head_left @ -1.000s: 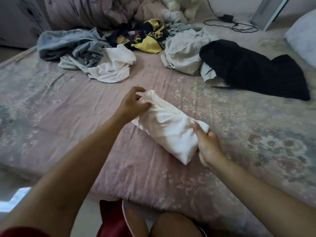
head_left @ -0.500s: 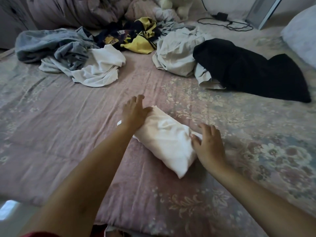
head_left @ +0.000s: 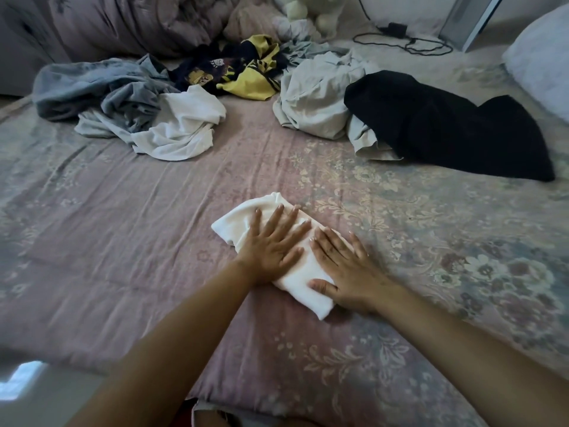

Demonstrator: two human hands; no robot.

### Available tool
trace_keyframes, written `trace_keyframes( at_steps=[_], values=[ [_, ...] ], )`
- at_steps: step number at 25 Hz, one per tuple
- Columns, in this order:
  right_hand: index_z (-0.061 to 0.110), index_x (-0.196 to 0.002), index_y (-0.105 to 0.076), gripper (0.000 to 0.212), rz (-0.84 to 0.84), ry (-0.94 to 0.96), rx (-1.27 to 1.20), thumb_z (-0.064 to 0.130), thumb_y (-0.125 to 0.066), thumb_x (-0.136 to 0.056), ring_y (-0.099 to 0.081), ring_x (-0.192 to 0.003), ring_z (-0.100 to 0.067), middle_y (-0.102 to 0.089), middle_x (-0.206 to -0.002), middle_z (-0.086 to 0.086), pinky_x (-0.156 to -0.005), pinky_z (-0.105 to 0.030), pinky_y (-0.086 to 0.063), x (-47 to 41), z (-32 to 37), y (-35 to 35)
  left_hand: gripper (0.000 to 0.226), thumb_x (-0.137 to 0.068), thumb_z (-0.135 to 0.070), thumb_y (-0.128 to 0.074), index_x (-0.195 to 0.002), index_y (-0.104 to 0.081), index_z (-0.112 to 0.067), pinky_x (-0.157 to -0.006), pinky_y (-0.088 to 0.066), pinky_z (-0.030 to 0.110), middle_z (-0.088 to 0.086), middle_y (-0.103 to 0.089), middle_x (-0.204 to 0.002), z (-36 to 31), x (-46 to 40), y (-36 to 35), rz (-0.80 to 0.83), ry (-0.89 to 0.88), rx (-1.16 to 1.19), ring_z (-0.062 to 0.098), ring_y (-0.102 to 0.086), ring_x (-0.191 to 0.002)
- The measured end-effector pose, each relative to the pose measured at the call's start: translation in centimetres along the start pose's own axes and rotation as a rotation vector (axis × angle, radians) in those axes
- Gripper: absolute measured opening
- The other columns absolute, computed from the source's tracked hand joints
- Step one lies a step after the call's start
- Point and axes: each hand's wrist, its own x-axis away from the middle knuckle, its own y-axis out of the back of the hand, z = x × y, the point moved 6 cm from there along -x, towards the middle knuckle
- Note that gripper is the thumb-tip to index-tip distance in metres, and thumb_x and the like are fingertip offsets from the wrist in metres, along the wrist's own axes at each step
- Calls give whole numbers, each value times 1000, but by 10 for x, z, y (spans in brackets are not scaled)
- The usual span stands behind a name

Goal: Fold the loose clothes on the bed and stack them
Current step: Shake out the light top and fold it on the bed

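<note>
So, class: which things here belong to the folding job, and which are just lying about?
Job: folded white cloth under left hand and right hand; grey clothes; white shirt; black garment.
Lying about: charger cable; pillow; soft toy.

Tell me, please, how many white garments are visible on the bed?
2: a folded one under both hands near the front, and a loose one in the far-left pile. Others may be buried in the piles.

We saw two bare forearms, sleeveless to the frame's lower edge, with pale, neatly trimmed fingernails [head_left: 280, 206].
</note>
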Motion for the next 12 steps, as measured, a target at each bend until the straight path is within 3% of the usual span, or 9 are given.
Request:
trace_keyframes(
  at_steps=[3,5,7,9,10,12],
  values=[
    [14,-150,11,88,-38,-62,-25,70,-14,-88,31,-140,-19,20,-157,-8,-111,-49,21,5,15,8,61,-92,-56,-7,-147,-6,-30,-113,10,52,6,5,-155,5,13,21,-102,-81,76,33,5,-144],
    [11,-150,11,106,-38,-151,-119,82,-9,-74,26,-142,-29,17,-156,-17,-109,-51,21,8,32,8,70,-91,-64,-12,-145,-26,-22,-114,2,51,12,-17,-154,13,35,28,-161,-197,87,38,-10,-142],
    [9,-148,16,119,26,-232,-183,89,-16,-67,26,-140,-36,20,-154,-23,-107,-57,20,7,49,5,82,-84,-75,-24,-145,-30,-20,-114,-3,51,12,-21,-153,24,53,26,-110,-277,39,36,-15,-142],
    [7,-147,18,119,74,-308,-157,83,-35,-73,27,-138,-42,22,-152,-27,-105,-63,18,1,61,6,90,-77,-76,-44,-148,-24,-23,-117,-2,48,6,-13,-156,31,51,23,16,-242,11,30,-8,-145],
    [6,-147,17,115,85,-341,-143,77,-40,-78,26,-138,-43,21,-152,-28,-105,-64,15,-2,64,8,90,-77,-71,-54,-147,-26,-23,-117,-8,48,6,-15,-156,30,47,27,32,-234,8,29,-13,-145],
    [6,-148,13,99,59,-384,-119,64,-41,-88,20,-140,-44,17,-152,-30,-107,-65,9,-6,67,12,78,-74,-52,-72,-138,-47,-17,-103,-37,54,12,-43,-144,24,37,39,-44,-299,-34,32,-44,-131]
  ],
)
